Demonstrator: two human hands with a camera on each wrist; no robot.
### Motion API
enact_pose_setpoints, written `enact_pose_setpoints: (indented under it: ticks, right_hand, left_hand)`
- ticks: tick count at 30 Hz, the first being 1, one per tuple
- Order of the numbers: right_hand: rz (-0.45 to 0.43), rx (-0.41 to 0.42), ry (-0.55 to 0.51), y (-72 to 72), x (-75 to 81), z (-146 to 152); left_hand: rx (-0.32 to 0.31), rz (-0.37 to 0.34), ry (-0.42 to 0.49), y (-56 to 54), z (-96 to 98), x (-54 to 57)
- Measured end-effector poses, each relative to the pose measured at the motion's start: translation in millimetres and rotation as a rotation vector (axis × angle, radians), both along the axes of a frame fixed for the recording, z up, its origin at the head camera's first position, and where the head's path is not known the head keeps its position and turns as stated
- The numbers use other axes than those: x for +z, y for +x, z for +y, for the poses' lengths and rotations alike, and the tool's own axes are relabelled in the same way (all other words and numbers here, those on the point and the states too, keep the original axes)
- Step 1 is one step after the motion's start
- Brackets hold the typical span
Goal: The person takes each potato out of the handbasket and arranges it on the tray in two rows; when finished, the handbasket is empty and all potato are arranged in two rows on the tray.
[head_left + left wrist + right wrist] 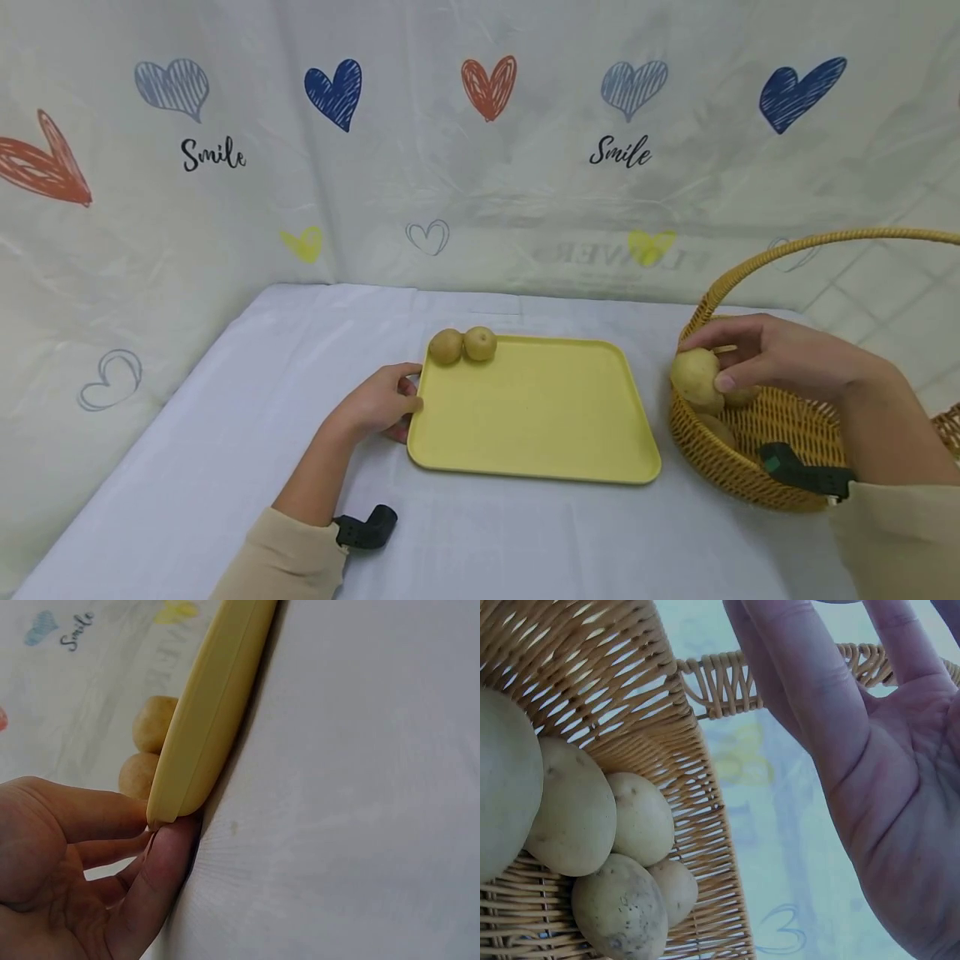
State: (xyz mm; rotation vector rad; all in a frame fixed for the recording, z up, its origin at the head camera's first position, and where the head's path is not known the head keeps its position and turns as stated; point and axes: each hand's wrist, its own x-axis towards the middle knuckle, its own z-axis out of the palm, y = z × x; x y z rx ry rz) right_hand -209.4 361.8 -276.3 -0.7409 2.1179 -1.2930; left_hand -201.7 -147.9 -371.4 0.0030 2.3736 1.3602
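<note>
My left hand pinches the left rim of a yellow tray, which lies on the white cloth. In the left wrist view, a finger of that hand touches the tray's underside. Two small potatoes sit side by side in the tray's far left corner. At the left rim of a wicker basket, my right hand grips a pale potato between thumb and fingers. Several more potatoes lie inside the basket. The right wrist view leaves the gripped potato almost wholly out of frame.
The basket's tall arched handle rises over my right hand. A white cloth covers the table. Behind it hangs a pale curtain printed with hearts and words. Each wrist carries a small black camera.
</note>
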Motion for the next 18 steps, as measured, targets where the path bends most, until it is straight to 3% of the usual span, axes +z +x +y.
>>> enact_pose_setpoints:
  ticks: [4, 12, 18]
  right_hand:
    - [-0.014, 0.041, -0.072, 1.0, -3.3, -3.2]
    - [-0.029, 0.075, -0.113, 5.0, -2.3, -19.2]
    - [0.020, 0.063, -0.046, 6.0, 1.1, -32.3]
  left_hand:
    - [-0.001, -0.001, -0.006, 0.6, 0.2, 0.1]
    - [0.000, -0.001, -0.005, 1.0, 0.0, 1.0]
    - [0.003, 0.001, -0.008, 1.4, 0.2, 1.0]
